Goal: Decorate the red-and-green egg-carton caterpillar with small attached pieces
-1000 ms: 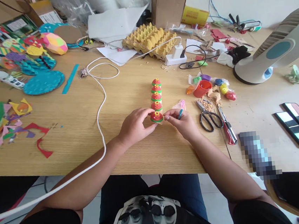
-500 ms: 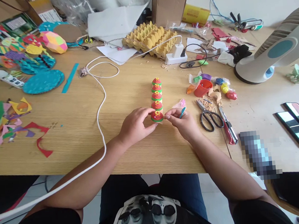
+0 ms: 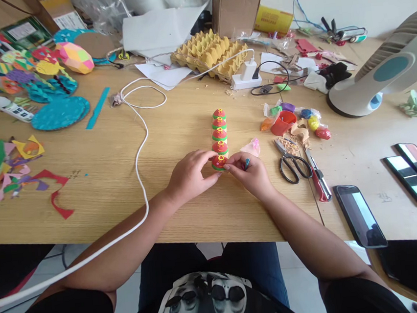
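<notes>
Head view: row of five domes [image 3: 219,131], rounded red caps over green rims, yellow rings on top, set end to end on the pale wood-grain surface [image 3: 123,194]. At the row's front, the nearest dome [image 3: 219,162] is pinched on its left by the left hand [image 3: 190,175], fingers curled close, and touched on its right by the right hand [image 3: 252,174], narrow, gripping a teal sliver [image 3: 247,162]. Black-handled scissors [image 3: 293,164] lie near, to the right.

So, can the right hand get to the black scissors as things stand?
Probably yes: the scissors lie just right of the right hand, bare table between, nothing on them. That hand does pinch a small blue piece.
</notes>
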`<state>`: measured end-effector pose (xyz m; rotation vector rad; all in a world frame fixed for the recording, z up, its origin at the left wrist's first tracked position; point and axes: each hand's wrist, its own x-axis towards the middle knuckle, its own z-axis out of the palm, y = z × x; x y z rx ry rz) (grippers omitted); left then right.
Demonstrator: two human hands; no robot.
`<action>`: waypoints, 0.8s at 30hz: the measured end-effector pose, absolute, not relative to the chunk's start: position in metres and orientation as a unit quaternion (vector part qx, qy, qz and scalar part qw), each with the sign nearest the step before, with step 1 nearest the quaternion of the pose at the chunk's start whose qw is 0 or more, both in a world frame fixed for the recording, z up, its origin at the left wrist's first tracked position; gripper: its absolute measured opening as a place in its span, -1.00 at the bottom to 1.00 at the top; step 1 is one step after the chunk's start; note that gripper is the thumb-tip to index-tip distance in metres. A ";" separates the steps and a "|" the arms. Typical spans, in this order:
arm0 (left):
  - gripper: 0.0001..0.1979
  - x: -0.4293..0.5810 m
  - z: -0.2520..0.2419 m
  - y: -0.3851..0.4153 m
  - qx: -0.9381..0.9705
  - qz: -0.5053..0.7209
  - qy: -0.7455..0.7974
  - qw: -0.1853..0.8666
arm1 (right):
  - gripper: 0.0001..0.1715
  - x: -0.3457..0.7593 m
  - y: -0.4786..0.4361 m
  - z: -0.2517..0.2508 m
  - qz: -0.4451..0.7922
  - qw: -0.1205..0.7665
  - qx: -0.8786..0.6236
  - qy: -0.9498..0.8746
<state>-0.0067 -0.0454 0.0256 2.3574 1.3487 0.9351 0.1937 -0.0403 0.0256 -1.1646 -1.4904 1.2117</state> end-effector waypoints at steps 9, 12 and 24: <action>-0.61 -0.007 0.023 -0.046 0.815 0.324 0.462 0.132 | -0.53 0.192 -0.039 0.024 0.513 0.432 -0.458 -0.584; -0.62 -0.007 0.022 -0.046 0.816 0.325 0.461 0.128 | -0.50 0.192 -0.038 0.023 0.534 0.437 -0.454 -0.563; -0.63 -0.007 0.025 -0.047 0.815 0.327 0.463 0.120 | -0.44 0.198 -0.034 0.027 0.594 0.432 -0.439 -0.518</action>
